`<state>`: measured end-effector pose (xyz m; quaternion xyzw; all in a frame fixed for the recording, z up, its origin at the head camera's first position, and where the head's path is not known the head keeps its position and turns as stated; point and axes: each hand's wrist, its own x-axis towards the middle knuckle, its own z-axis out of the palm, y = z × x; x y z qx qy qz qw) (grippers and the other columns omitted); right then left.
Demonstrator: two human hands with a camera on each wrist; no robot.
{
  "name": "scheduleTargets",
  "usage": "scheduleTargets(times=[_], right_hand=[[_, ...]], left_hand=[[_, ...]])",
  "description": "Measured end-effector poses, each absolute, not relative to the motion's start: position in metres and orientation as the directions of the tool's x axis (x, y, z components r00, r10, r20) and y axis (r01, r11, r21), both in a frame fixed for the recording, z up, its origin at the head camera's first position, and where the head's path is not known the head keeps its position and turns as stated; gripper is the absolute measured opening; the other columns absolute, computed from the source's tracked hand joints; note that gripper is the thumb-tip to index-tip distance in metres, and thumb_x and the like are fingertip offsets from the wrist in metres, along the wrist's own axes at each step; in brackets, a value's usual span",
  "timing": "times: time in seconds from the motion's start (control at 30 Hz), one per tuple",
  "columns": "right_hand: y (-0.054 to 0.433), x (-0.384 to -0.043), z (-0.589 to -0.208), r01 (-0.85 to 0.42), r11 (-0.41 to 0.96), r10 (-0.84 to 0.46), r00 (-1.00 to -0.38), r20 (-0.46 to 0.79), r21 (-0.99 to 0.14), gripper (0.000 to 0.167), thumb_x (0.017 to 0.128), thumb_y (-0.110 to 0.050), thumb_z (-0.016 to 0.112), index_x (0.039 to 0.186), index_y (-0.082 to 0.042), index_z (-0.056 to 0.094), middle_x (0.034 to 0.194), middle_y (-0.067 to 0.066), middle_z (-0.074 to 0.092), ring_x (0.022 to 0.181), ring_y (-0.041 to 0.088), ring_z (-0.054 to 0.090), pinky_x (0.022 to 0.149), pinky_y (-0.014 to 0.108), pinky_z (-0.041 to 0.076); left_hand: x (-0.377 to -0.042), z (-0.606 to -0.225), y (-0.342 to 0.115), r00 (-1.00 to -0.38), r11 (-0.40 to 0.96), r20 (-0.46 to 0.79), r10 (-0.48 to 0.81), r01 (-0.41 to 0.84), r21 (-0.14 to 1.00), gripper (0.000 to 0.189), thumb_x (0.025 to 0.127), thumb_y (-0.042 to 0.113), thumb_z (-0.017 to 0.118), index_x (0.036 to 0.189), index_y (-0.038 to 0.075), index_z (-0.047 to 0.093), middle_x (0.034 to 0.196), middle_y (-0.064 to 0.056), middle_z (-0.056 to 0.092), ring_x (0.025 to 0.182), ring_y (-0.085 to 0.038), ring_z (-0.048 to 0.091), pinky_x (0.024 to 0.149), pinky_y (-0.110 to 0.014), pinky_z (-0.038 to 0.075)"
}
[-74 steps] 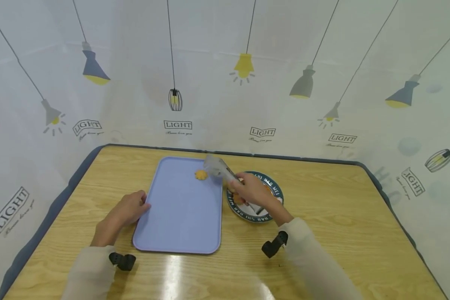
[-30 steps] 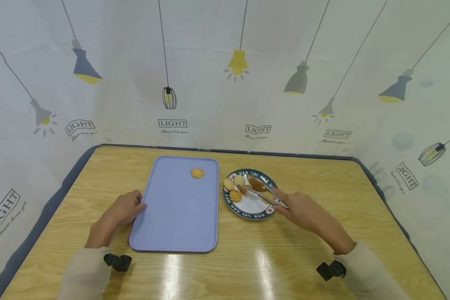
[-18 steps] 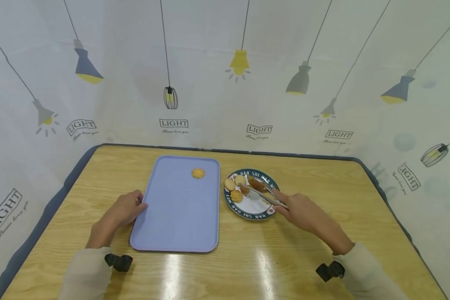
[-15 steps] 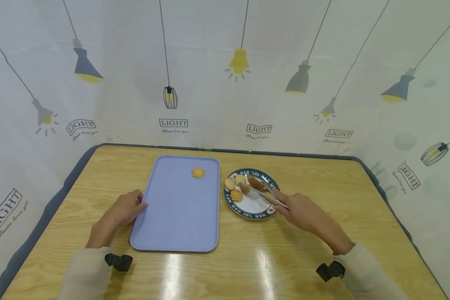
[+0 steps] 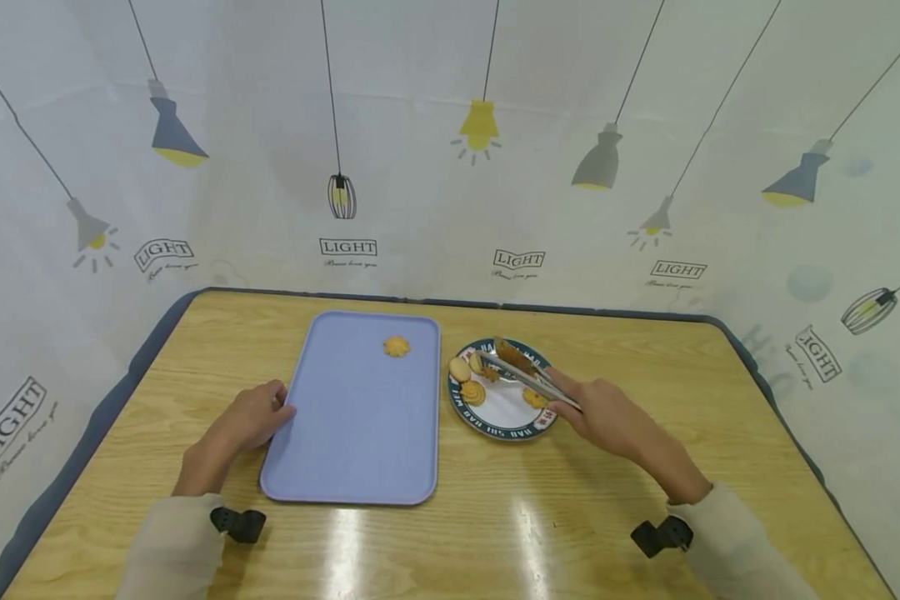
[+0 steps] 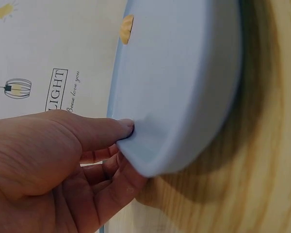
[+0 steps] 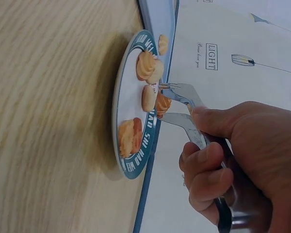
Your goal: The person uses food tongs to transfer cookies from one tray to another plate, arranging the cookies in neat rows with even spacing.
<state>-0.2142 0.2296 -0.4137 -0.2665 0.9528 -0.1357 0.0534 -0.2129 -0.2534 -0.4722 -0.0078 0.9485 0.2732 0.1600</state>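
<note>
My left hand point(image 5: 251, 417) pinches the left rim of the pale blue tray point(image 5: 348, 433), thumb over the edge and fingers beneath. A flower-shaped cookie point(image 5: 397, 346) lies near the tray's far right corner. My right hand point(image 5: 607, 417) grips metal tongs point(image 7: 201, 136), which slant left over the green-rimmed plate point(image 5: 506, 432). In the right wrist view, the tongs' two tips stand on either side of a brown swirl cookie point(image 7: 163, 103). Around it on the plate are a piped swirl cookie point(image 5: 472, 392), a pale round cookie point(image 5: 460, 369) and an orange-brown cookie point(image 7: 130, 137).
The plate stands just right of the tray on a wooden table point(image 5: 645, 392). A dark blue border point(image 5: 607, 313) runs along the table's far edge. Behind it hangs a pale sheet point(image 5: 412, 192) printed with lamps.
The tongs have gone from beside the tray's cookie to the plate on the right. In the last half second their arms have drawn closer together. My left hand keeps its place on the tray.
</note>
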Motion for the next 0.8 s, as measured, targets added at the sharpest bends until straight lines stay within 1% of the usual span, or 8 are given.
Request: scheduleTargets(times=[0.17, 0.23, 0.33, 0.5, 0.53, 0.63, 0.73, 0.8], right_hand=[[0.223, -0.222, -0.411, -0.503, 0.807, -0.533, -0.846, -0.017, -0.309, 0.057, 0.102, -0.023, 0.056, 0.149, 0.003, 0.037, 0.056, -0.005, 0.045, 0.048, 0.006, 0.036, 0.055, 0.027, 0.036], [0.219, -0.225, -0.411, -0.500, 0.806, -0.530, -0.848, -0.011, -0.317, 0.057, 0.102, -0.024, 0.055, 0.149, 0.002, 0.037, 0.060, -0.004, 0.047, 0.050, 0.007, 0.038, 0.058, 0.028, 0.037], [0.212, -0.230, -0.412, -0.492, 0.803, -0.524, -0.852, -0.005, -0.335, 0.058, 0.102, -0.027, 0.055, 0.150, 0.000, 0.037, 0.063, -0.001, 0.051, 0.051, 0.008, 0.040, 0.057, 0.029, 0.038], [0.195, -0.239, -0.413, -0.492, 0.799, -0.520, -0.854, 0.012, -0.346, 0.056, 0.102, -0.028, 0.055, 0.150, -0.002, 0.039, 0.080, 0.008, 0.065, 0.054, 0.010, 0.044, 0.058, 0.030, 0.041], [0.191, -0.240, -0.413, -0.488, 0.801, -0.517, -0.856, 0.013, -0.347, 0.056, 0.102, -0.028, 0.055, 0.150, -0.003, 0.039, 0.084, 0.010, 0.066, 0.055, 0.010, 0.045, 0.059, 0.030, 0.041], [0.179, -0.245, -0.413, -0.489, 0.800, -0.517, -0.856, 0.014, -0.347, 0.056, 0.102, -0.028, 0.055, 0.151, -0.004, 0.039, 0.088, 0.013, 0.068, 0.053, 0.012, 0.047, 0.057, 0.031, 0.042], [0.168, -0.249, -0.413, -0.499, 0.795, -0.525, -0.851, 0.021, -0.346, 0.057, 0.102, -0.028, 0.055, 0.151, -0.005, 0.037, 0.094, 0.015, 0.070, 0.054, 0.012, 0.051, 0.058, 0.032, 0.044], [0.160, -0.252, -0.414, -0.520, 0.785, -0.540, -0.841, 0.040, -0.336, 0.057, 0.102, -0.028, 0.054, 0.151, -0.004, 0.037, 0.103, 0.016, 0.071, 0.059, 0.011, 0.054, 0.062, 0.033, 0.045]], left_hand=[[-0.213, -0.472, -0.254, -0.950, 0.849, -0.305, 0.072, -0.102, 0.519, 0.024, 0.098, 0.015, 0.053, 0.110, -0.006, 0.052, 0.088, -0.015, 0.059, 0.075, -0.022, 0.056, 0.061, -0.031, 0.046], [-0.212, -0.473, -0.253, -0.949, 0.847, -0.307, 0.070, -0.106, 0.521, 0.024, 0.098, 0.015, 0.053, 0.110, -0.005, 0.051, 0.088, -0.014, 0.059, 0.075, -0.022, 0.056, 0.061, -0.031, 0.046], [-0.212, -0.474, -0.253, -0.947, 0.843, -0.314, 0.068, -0.114, 0.525, 0.024, 0.099, 0.015, 0.053, 0.111, -0.005, 0.051, 0.089, -0.014, 0.059, 0.075, -0.022, 0.056, 0.061, -0.031, 0.046], [-0.212, -0.473, -0.253, -0.947, 0.844, -0.314, 0.063, -0.118, 0.524, 0.024, 0.099, 0.015, 0.053, 0.111, -0.005, 0.051, 0.089, -0.014, 0.059, 0.076, -0.022, 0.056, 0.061, -0.031, 0.045], [-0.212, -0.473, -0.253, -0.948, 0.845, -0.313, 0.061, -0.118, 0.521, 0.024, 0.099, 0.015, 0.053, 0.111, -0.005, 0.051, 0.088, -0.014, 0.058, 0.076, -0.022, 0.056, 0.061, -0.031, 0.045], [-0.211, -0.472, -0.253, -0.949, 0.848, -0.310, 0.062, -0.114, 0.518, 0.024, 0.099, 0.015, 0.053, 0.110, -0.005, 0.051, 0.088, -0.013, 0.058, 0.076, -0.022, 0.055, 0.062, -0.031, 0.045], [-0.211, -0.472, -0.252, -0.949, 0.846, -0.308, 0.062, -0.114, 0.521, 0.024, 0.099, 0.016, 0.053, 0.111, -0.005, 0.051, 0.087, -0.013, 0.058, 0.076, -0.021, 0.055, 0.062, -0.031, 0.044], [-0.212, -0.472, -0.252, -0.950, 0.843, -0.306, 0.063, -0.114, 0.526, 0.024, 0.099, 0.015, 0.053, 0.111, -0.005, 0.051, 0.087, -0.013, 0.058, 0.076, -0.021, 0.055, 0.062, -0.031, 0.044]])
